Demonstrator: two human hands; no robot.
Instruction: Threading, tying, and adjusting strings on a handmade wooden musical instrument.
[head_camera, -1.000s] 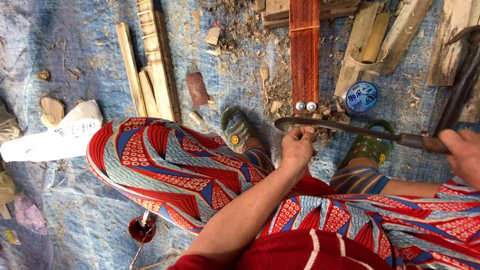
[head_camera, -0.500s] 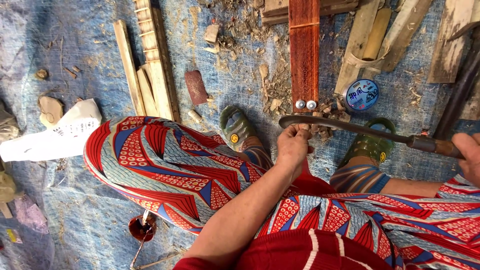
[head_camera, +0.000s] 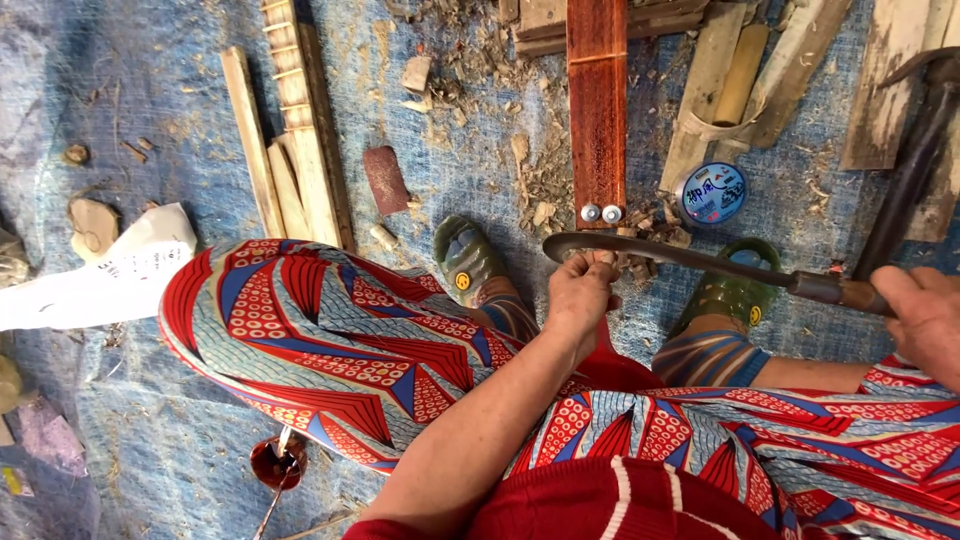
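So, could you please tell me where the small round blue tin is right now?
In the head view, the small round blue tin lies on the blue tarp, upper right, just right of the red wooden plank and above the curved dark blade.

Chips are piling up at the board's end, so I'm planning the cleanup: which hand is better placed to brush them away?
Left, probably. The left hand rests at the blade tip, right beside the chips below the red board. The right hand grips the handle far off to the side.
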